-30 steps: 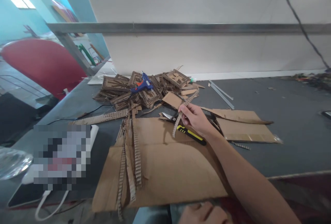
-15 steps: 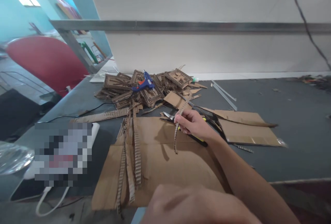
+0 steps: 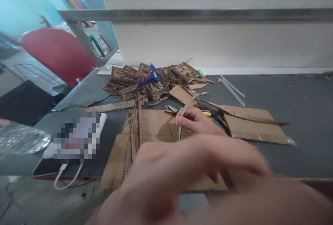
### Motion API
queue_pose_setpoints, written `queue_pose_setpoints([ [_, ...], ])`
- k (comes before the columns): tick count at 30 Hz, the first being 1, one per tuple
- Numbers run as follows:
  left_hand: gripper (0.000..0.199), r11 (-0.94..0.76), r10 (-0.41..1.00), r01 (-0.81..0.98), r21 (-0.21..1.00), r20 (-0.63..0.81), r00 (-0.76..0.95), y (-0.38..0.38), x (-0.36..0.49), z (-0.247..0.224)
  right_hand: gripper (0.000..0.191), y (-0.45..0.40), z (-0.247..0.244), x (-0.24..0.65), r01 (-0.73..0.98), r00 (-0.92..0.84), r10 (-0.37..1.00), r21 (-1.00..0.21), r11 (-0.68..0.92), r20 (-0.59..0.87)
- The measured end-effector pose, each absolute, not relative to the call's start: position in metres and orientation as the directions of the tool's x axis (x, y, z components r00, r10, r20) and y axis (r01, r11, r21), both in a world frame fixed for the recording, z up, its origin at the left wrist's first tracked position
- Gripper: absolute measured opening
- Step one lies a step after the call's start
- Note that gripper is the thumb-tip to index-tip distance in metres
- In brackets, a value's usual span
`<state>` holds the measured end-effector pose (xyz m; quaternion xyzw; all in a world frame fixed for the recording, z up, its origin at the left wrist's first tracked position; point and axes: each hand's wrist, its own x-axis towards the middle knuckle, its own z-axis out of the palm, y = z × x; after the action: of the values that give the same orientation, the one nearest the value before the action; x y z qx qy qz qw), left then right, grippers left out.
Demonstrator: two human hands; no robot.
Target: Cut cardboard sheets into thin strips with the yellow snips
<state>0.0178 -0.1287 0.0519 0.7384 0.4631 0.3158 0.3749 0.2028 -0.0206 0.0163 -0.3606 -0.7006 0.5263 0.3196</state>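
Note:
My right hand (image 3: 197, 121) pinches a narrow corrugated cardboard strip (image 3: 186, 107) between thumb and fingers, above a large cardboard sheet (image 3: 156, 121). Behind that hand lies what looks like a pair of scissors (image 3: 173, 108), with a silver blade and a bit of yellow handle showing. Large and blurred, my left hand (image 3: 166, 169) fills the lower middle close to the camera. Its fingers are smeared, and whether it holds anything is unclear. It covers much of the sheet and part of my right forearm. More corrugated strips (image 3: 141, 124) lie along the sheet's left side.
A blue glue gun (image 3: 151, 76) rests on a pile of framed cardboard pieces (image 3: 122, 76). A folded cardboard piece (image 3: 257, 124) and clear glue sticks (image 3: 232, 91) lie to the right. At left are a white device (image 3: 102, 122) with a cable and a clear plastic bottle (image 3: 28, 141).
My left hand has risen and grown larger in view, now covering more of the sheet and right forearm. The view has shifted slightly. My right hand still pinches the strip.

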Motion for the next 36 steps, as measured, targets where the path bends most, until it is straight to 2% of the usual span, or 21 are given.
queue_pose_setpoints([
  [5,0.041,-0.2,0.947,0.421,0.885,0.064,0.315,-0.08,0.008,0.065,0.04,-0.025,0.02,0.201,0.098,-0.721,0.677,-0.945,0.312,0.149],
  [11,0.044,-0.109,0.931,0.432,0.895,-0.06,0.359,-0.045,-0.008,0.055,0.031,-0.036,0.016,0.192,0.083,-0.893,0.439,-0.923,0.376,0.098],
  [13,0.041,-0.076,0.912,0.364,0.928,-0.082,0.401,-0.04,-0.001,0.052,0.03,-0.039,0.017,0.19,0.079,-0.922,0.382,-0.931,0.357,0.069],
  [17,0.037,0.061,0.913,0.111,0.992,-0.1,0.395,-0.038,0.013,0.055,0.03,-0.04,0.017,0.188,0.118,-0.949,0.316,-0.943,0.311,-0.014],
  [20,0.034,0.063,0.941,0.025,0.998,-0.067,0.333,-0.041,0.007,0.067,0.031,-0.038,0.017,0.189,0.174,-0.949,0.294,-0.966,0.19,-0.113],
  [22,0.035,0.036,0.963,0.007,0.999,-0.037,0.269,-0.044,-0.006,0.077,0.035,-0.036,0.02,0.19,0.182,-0.922,0.372,-0.968,0.172,-0.107],
  [24,0.039,0.045,0.972,0.036,0.998,-0.052,0.228,-0.046,-0.024,0.083,0.034,-0.032,0.025,0.196,0.22,-0.835,0.549,-0.933,0.285,-0.03],
  [26,0.043,0.08,0.976,0.082,0.993,-0.095,0.195,-0.045,-0.042,0.081,0.027,-0.027,0.032,0.208,0.362,-0.671,0.74,-0.847,0.39,0.054],
  [28,0.045,0.12,0.984,0.133,0.984,-0.136,0.118,-0.041,-0.057,0.073,0.023,-0.021,0.037,0.227,0.554,-0.443,0.888,-0.74,0.381,0.125],
  [30,0.046,0.118,0.993,0.218,0.969,-0.12,-0.004,-0.037,-0.067,0.058,0.021,-0.012,0.036,0.253,0.722,-0.228,0.953,-0.621,0.304,0.202],
  [32,0.046,0.113,0.991,0.284,0.952,-0.088,-0.099,-0.033,-0.072,0.042,0.021,-0.002,0.03,0.28,0.855,-0.112,0.961,-0.468,0.223,0.254],
  [34,0.049,0.092,0.99,0.338,0.937,-0.05,-0.13,-0.029,-0.073,0.027,0.025,0.007,0.019,0.303,0.951,-0.073,0.977,-0.281,0.129,0.199],
  [36,0.048,0.024,0.987,0.5,0.866,0.06,-0.152,-0.025,-0.074,0.016,0.023,0.014,0.011,0.317,0.982,-0.077,0.991,-0.162,0.094,0.107],
])
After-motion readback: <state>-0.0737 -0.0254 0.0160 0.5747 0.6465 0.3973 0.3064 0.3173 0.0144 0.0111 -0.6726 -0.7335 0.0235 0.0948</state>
